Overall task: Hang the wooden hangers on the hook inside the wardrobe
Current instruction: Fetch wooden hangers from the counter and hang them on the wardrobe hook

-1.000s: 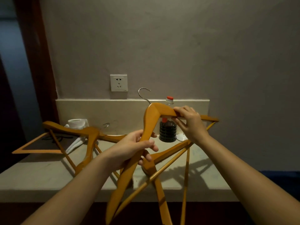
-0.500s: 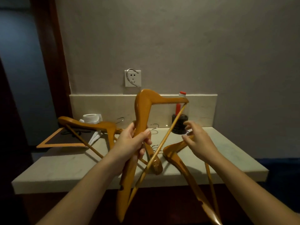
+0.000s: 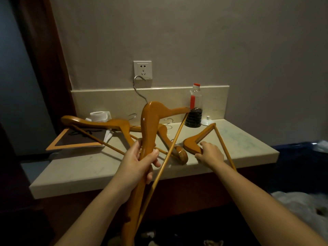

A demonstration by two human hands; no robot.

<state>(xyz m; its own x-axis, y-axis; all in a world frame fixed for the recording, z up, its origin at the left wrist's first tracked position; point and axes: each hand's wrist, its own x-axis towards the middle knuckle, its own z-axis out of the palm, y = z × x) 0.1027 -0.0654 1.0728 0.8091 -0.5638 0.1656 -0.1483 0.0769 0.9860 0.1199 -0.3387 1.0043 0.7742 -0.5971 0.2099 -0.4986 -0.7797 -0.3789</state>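
Note:
My left hand (image 3: 142, 160) grips one arm of a wooden hanger (image 3: 150, 121) held upright above the counter's front edge, its metal hook (image 3: 139, 89) pointing up toward the wall socket. My right hand (image 3: 209, 154) closes on the shoulder of a second wooden hanger (image 3: 197, 142) lying on the counter at the right. Two more wooden hangers rest on the counter: one at the left (image 3: 99, 123) and one in the middle (image 3: 174, 148), partly hidden behind the raised hanger. No wardrobe or hook is in view.
The pale stone counter (image 3: 88, 167) stands against a grey wall with a socket (image 3: 142, 69). A bottle with a red cap (image 3: 194, 107), a small white object (image 3: 208, 121), a paper roll (image 3: 97, 115) and an orange-edged dark tray (image 3: 76, 141) sit on it. A dark wooden frame (image 3: 46, 68) rises at left.
My right hand moved down from beside the raised hanger onto the hanger lying at the right. The raised hanger in my left hand dropped lower, its hook turning upright below the socket.

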